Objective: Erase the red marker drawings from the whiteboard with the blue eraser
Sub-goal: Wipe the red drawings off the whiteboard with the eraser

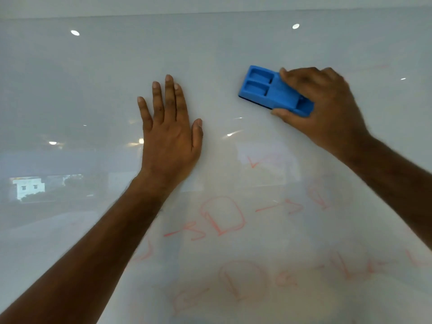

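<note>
Gripping the blue plastic eraser (275, 91) against glossy whiteboard (93, 90), right hand (322, 106) — left hand (169, 127) flat, fingers spread. Risk: light pressure smears faint red marker drawings (222, 218) — ghosting.

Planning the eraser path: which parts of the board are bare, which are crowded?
Bare: the upper board above both hands, and the strip between left hand and eraser, held by the right hand. Crowded: red drawings fill the lower centre and right, below the hands.
</note>
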Motion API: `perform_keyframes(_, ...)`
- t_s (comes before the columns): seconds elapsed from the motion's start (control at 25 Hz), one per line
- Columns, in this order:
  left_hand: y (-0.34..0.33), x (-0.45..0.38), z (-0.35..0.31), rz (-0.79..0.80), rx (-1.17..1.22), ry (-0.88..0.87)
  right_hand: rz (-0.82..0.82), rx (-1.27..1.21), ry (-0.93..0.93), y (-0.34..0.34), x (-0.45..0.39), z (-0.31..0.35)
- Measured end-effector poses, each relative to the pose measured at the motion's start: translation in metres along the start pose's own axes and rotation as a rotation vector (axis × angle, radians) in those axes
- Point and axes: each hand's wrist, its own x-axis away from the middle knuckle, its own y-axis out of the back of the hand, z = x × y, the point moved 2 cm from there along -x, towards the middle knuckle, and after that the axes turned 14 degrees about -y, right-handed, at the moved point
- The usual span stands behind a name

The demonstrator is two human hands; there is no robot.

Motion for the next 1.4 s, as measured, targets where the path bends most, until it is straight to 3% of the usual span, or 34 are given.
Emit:
perform_keyframes(0.28,-0.002,0.002,-0.004,-0.024,-0.031,0.018,-0.006,-0.051,0.081,-0.021,0.052,0.049)
perform_keyframes(0.52,-0.001,0.004,-0.004,-0.043,0.001,0.026,0.062,0.025,0.235,0.003,0.091,0.012)
perform_keyframes(0.68,0.001,0.006,-0.004,-0.036,0.005,0.032,0.033,0.044,0.120,0.015,0.061,-0.016)
perform_keyframes(0.84,0.001,0.005,-0.003,-0.034,0.005,0.020,0.016,-0.010,0.032,0.003,0.039,0.004)
perform_keyframes(1.0,0.000,0.005,-0.002,-0.044,0.018,0.029,0.040,-0.002,0.189,-0.011,0.070,0.036)
perform_keyframes(1.16,0.002,0.007,-0.003,-0.043,0.029,0.025,0.133,0.050,0.365,0.000,0.107,0.022)
perform_keyframes(1.4,0.001,0.006,-0.003,-0.055,0.044,0.038,0.095,0.102,0.281,0.016,0.071,-0.018)
